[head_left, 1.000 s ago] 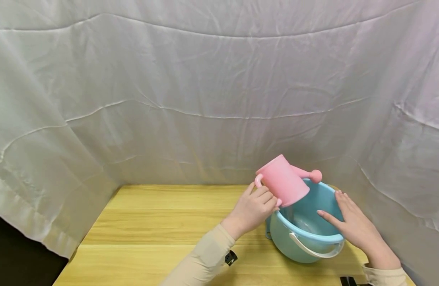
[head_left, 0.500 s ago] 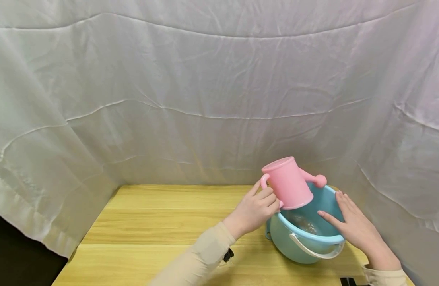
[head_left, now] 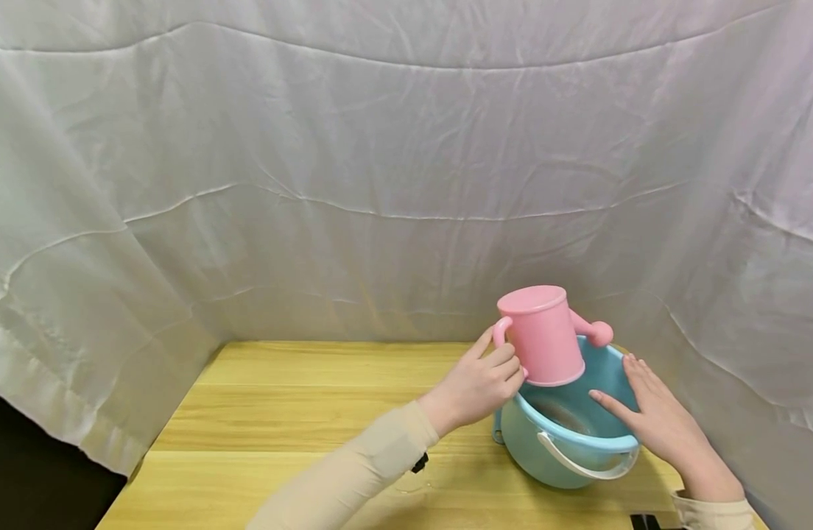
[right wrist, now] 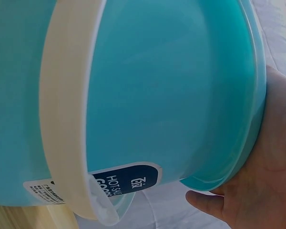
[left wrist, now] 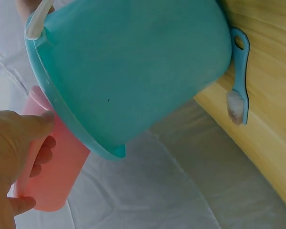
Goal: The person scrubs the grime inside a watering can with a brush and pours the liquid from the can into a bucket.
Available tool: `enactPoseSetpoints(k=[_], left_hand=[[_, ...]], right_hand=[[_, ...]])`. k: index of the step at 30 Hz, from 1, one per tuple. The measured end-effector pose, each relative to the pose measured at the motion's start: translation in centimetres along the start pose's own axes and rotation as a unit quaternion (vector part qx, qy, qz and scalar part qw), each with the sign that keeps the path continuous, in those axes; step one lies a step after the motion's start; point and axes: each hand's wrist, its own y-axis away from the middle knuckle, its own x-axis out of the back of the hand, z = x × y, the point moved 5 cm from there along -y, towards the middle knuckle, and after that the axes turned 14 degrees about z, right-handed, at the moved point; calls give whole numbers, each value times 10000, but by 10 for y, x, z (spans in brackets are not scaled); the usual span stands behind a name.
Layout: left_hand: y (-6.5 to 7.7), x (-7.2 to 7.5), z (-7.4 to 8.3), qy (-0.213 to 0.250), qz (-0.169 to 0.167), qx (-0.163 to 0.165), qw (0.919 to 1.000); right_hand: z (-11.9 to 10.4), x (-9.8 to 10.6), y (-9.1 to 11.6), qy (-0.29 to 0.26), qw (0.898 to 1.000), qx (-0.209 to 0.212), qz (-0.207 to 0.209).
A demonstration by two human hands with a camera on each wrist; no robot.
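A pink watering can [head_left: 546, 338] is held over the left side of a light-blue bucket [head_left: 546, 453], close to upright with a slight tilt. My left hand [head_left: 479, 379] grips its handle, fingers curled round it; the left wrist view shows that grip on the pink can [left wrist: 62, 176] beside the bucket's rim. The can's spout points right, over the bucket's far rim. At the bucket's right rim rests my right hand [head_left: 665, 419], fingers straight and thumb extended over the opening. Water seems to lie in the bucket's bottom. Inside the can, the contents cannot be made out.
A blue-handled brush [left wrist: 240, 76] lies on the wooden table [head_left: 280, 419] by the bucket's base. The bucket's white handle [head_left: 585, 467] hangs at the front. A small wet patch [head_left: 413, 486] shows near the left sleeve. Grey cloth [head_left: 380, 184] surrounds the table.
The watering can has turned from a marked tilt to nearly upright and shifted slightly right with my left hand. The water in the bucket was disturbed. My right hand stays in place.
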Motion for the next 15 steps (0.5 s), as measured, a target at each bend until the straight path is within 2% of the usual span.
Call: enactPoseSetpoints(k=[15], left_hand=[[-4,0,-1,-2,-149,-235,9996]], right_hand=[[0,0,-1,17,10000,24,-8]])
